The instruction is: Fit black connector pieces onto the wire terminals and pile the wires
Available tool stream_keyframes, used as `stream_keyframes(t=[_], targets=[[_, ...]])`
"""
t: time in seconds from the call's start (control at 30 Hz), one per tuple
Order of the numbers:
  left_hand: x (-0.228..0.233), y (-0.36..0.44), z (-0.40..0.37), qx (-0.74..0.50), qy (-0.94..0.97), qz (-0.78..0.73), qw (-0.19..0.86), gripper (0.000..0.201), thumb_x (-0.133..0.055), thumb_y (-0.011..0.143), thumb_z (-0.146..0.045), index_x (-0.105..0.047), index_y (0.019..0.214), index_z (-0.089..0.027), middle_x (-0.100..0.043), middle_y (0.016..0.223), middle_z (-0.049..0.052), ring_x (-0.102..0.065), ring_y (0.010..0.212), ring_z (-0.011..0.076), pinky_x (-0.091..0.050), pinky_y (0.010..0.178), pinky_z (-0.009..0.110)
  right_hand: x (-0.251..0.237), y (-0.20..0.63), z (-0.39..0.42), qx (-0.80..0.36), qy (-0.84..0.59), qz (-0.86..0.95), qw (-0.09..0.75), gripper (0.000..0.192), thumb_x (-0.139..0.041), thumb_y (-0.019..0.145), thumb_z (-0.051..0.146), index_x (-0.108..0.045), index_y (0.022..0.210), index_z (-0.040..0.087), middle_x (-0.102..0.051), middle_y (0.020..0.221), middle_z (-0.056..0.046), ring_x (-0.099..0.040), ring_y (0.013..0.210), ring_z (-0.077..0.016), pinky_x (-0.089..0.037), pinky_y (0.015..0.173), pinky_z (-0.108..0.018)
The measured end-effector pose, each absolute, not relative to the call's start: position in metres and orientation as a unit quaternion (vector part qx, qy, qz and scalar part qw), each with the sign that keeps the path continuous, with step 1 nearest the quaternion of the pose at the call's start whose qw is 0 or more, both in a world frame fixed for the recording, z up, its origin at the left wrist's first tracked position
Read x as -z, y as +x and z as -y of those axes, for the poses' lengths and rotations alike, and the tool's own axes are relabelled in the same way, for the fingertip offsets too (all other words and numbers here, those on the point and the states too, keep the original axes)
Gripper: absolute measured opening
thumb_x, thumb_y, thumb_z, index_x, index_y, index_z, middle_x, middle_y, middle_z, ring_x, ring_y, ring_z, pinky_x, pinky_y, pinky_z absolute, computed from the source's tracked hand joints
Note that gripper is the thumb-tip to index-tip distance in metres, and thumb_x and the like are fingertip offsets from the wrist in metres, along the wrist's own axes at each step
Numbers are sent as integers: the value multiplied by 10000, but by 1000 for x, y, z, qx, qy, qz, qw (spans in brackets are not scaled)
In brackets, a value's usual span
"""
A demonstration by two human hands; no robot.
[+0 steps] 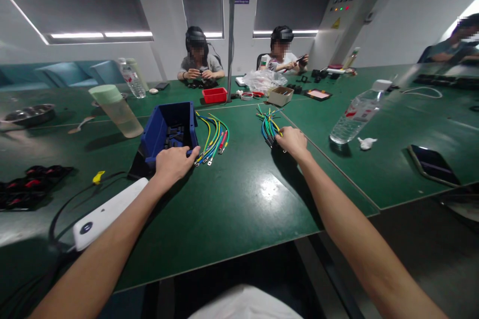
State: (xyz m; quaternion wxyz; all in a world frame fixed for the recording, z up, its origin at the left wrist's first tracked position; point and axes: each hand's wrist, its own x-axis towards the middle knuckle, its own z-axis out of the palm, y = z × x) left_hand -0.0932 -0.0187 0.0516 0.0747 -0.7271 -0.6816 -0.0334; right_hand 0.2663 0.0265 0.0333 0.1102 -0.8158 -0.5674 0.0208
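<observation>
My left hand (pixel 175 165) is at the front edge of a blue parts bin (pixel 155 132), fingers curled over its low rim and thumb at the right corner. Small black plastic parts (pixel 175 134) lie inside the bin. Just right of it is a loose bunch of yellow, blue and green wires (pixel 214 134) with metal lugs at their ends and a red piece among them. Farther right, my right hand (pixel 294 140) pinches the near end of a second wire bundle (pixel 267 127); its far ends fan out, and black sleeves show beside my fingers.
A white phone-like device (pixel 108 214) with a cable lies beside my left forearm. Bottles stand left (pixel 118 112) and right (pixel 357 114). A dark phone (pixel 432 164) is far right. Across the green table are a red tray (pixel 214 95), a small box (pixel 280 95) and seated people.
</observation>
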Motion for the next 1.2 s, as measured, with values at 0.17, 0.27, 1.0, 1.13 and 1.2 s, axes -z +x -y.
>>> stream_keyframes(t=[0.17,0.27,1.0,1.13,1.2], targets=[[-51,-91,22,40,-729,676,103,734,-112,861,-627,-698,833,-185,-701,813,143,-650,794,310,-412,647,350,-33,265,-25,-14,-814,569,114,429,-485,820,428,-641,1122,167,-654,1063,-186,-601,1040,-310,-457,809,-387],[-52,-90,23,42,-729,675,108,723,-115,867,-617,-687,845,-174,-698,804,146,-651,787,309,-414,658,357,-34,264,-25,-12,-815,569,110,419,-491,819,427,-640,1113,168,-658,1052,-183,-609,1023,-307,-460,799,-388],[-49,-92,22,57,-745,655,114,693,-132,888,-575,-687,817,-165,-696,849,132,-641,818,289,-409,692,362,-48,248,-15,51,-812,547,194,404,-455,870,452,-601,1137,187,-673,992,-140,-626,959,-297,-453,769,-363],[-48,-91,22,58,-738,663,112,678,-150,886,-582,-678,827,-162,-692,866,140,-637,836,289,-415,717,366,-49,240,-13,64,-789,570,220,368,-428,889,433,-603,1119,205,-675,1015,-122,-630,941,-279,-445,768,-344],[-48,-91,23,64,-733,668,112,665,-162,885,-584,-674,850,-160,-688,885,141,-635,847,290,-420,725,364,-47,233,-11,66,-778,586,218,362,-415,898,432,-607,1107,207,-678,1007,-120,-629,936,-272,-439,767,-334]])
